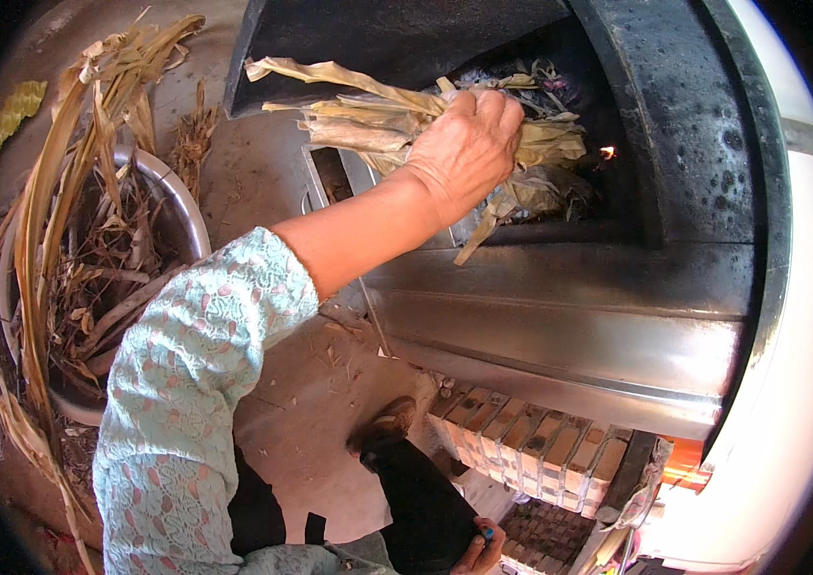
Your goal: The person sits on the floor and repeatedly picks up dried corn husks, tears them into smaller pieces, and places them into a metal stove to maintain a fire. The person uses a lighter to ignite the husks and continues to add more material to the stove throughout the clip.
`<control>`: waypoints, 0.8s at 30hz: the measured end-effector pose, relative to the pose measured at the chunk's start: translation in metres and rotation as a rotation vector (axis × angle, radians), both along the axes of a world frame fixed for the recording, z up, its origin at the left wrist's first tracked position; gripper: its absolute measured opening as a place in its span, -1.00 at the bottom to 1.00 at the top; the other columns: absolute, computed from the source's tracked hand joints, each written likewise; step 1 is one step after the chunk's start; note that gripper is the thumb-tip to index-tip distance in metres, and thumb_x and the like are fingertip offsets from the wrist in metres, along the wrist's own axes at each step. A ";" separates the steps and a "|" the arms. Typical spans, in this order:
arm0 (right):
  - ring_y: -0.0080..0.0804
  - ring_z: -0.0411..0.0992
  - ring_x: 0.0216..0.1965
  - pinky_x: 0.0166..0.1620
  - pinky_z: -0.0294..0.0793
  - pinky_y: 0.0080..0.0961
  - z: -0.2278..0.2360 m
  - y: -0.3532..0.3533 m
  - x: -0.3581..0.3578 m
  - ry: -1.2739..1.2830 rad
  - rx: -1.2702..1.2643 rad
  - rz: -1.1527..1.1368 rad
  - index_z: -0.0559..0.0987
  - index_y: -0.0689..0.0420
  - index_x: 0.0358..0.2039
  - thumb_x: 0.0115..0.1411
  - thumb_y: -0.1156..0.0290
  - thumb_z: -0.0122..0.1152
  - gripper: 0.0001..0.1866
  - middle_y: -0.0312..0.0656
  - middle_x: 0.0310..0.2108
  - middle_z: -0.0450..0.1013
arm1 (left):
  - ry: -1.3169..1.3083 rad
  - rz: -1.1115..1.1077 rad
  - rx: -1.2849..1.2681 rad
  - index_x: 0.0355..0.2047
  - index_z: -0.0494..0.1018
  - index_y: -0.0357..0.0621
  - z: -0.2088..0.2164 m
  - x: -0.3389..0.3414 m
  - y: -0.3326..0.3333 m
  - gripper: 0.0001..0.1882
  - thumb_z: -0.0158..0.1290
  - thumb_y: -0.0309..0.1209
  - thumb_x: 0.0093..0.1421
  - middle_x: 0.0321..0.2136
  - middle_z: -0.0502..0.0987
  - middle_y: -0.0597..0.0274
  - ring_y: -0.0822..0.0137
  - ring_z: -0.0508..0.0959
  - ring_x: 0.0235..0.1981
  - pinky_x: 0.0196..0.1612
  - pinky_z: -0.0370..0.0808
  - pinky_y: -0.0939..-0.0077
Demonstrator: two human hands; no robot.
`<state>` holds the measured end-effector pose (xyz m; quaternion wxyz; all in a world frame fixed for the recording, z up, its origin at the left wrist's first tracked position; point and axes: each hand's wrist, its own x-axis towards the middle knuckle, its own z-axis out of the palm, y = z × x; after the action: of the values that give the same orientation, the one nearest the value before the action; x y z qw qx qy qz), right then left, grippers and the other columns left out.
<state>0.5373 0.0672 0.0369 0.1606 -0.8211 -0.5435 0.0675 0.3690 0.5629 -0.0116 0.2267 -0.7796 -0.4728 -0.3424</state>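
My left hand (469, 144) is closed round a bundle of dry, yellowed leaves (358, 129), like corn husks, at the mouth of a blackened metal firebox (406, 38). The bundle's ends stick out on both sides of the fist, and more dry leaves (531, 196) lie just below it. A small flame (607, 151) burns to the right of the leaves, inside the dark opening. Low in the view, my right hand (480, 554) is closed by my knee, with a small blue thing (489, 533) showing at its fingers; its kind is too small to make out.
On the left, a round metal basin (181, 196) holds twigs and long dry leaves that hang over its rim. A steel ledge (560, 316) fronts the firebox above a brick base (531, 441). A pale curved wall (809, 364) stands at right.
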 end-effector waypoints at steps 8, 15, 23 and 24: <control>-0.16 0.35 -0.19 -0.05 0.30 -0.34 0.005 0.003 -0.006 0.022 0.004 0.026 0.38 0.33 -0.11 0.26 0.44 -0.16 -0.72 0.02 -0.21 0.38 | 0.009 0.024 -0.076 -0.37 0.46 -0.14 0.011 -0.013 -0.022 -0.80 -0.07 -0.34 0.03 -0.44 0.32 0.25 0.31 0.36 -0.35 -0.38 0.33 0.49; -0.25 0.34 -0.20 -0.06 0.27 -0.40 0.000 0.003 -0.007 0.016 0.056 0.012 0.38 0.30 -0.17 0.27 0.34 -0.17 -0.72 -0.04 -0.25 0.39 | 0.080 0.071 -0.180 -0.37 0.44 -0.18 0.025 -0.027 -0.044 -0.81 -0.06 -0.38 0.02 -0.45 0.33 0.20 0.28 0.38 -0.36 -0.38 0.35 0.46; -0.23 0.33 -0.23 -0.08 0.26 -0.41 -0.007 -0.006 0.001 0.045 0.093 -0.007 0.38 0.31 -0.21 0.26 0.34 -0.20 -0.71 -0.02 -0.27 0.38 | 0.143 0.093 -0.215 -0.37 0.45 -0.20 0.043 -0.044 -0.065 -0.79 -0.03 -0.39 -0.02 -0.44 0.35 0.20 0.29 0.39 -0.37 -0.39 0.37 0.46; -0.19 0.32 -0.24 -0.09 0.24 -0.37 -0.008 -0.006 0.002 0.044 0.101 -0.002 0.40 0.30 -0.22 0.26 0.34 -0.20 -0.71 -0.02 -0.27 0.37 | 0.153 0.099 -0.210 -0.37 0.45 -0.20 0.046 -0.049 -0.068 -0.80 -0.03 -0.40 -0.02 -0.44 0.35 0.21 0.29 0.40 -0.37 -0.39 0.37 0.46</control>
<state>0.5394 0.0608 0.0291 0.2139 -0.8107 -0.5420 0.0576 0.3204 0.4951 0.0344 0.1958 -0.7987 -0.5252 -0.2188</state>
